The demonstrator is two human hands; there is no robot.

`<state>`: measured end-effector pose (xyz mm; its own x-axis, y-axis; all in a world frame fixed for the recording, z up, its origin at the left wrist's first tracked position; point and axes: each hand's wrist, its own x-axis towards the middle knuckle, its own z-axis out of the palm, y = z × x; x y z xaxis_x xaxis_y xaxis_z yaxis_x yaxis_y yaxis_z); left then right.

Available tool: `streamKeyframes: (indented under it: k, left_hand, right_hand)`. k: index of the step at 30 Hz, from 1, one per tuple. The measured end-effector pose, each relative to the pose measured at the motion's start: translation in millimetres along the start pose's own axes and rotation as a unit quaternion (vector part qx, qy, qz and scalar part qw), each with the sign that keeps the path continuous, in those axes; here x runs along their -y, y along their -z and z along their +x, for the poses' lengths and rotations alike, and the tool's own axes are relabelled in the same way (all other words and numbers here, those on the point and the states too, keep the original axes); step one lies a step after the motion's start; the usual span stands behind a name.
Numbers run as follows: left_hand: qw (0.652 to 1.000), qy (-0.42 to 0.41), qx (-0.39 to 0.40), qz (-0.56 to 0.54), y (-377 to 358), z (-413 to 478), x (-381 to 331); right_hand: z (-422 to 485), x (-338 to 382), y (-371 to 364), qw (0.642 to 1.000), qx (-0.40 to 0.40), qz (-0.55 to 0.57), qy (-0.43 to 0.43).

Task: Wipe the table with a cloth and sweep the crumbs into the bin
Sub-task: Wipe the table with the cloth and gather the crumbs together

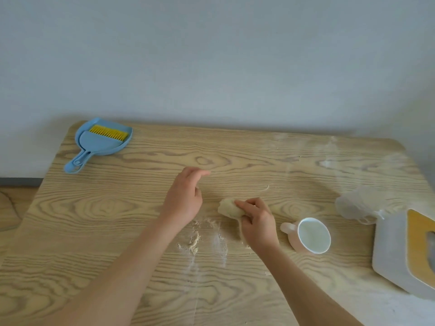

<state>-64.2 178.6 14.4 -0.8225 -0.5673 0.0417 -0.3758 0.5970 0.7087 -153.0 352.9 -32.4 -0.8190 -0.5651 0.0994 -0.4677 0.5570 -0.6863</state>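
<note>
— Hands? Left hand (182, 198): loosely open, holding nothing. Right hand (257, 223): curled around pale lump (227, 208), mid-tabletop (117, 231).
— Crumbs (193, 241)?
— Between both wrists. Dustpan (101, 143) with brush: far-left corner. Cup (312, 235): beside right hand.

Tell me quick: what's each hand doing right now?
Left hand: open, empty, fingers loosely spread above the table.
Right hand: closed in a grip on a pale lump, possibly dough, resting on the table.
</note>
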Motion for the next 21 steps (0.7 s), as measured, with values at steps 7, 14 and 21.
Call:
streamKeyframes:
  k: [7,14,21]
  left_hand:
    - [0.997,-0.043,0.059,-0.014,-29,-14,-22]
    - [0.991,-0.074,0.110,-0.018,-60,-25,-49]
    - [0.981,-0.072,0.178,0.000,-96,-20,-81]
  right_hand:
    - [-31,5,42,0.995,-0.087,0.018,-0.055]
    - [-43,-4,89,0.985,-0.097,0.037,-0.139]
    - [-19,-26,146,0.958,-0.185,0.078,-0.207]
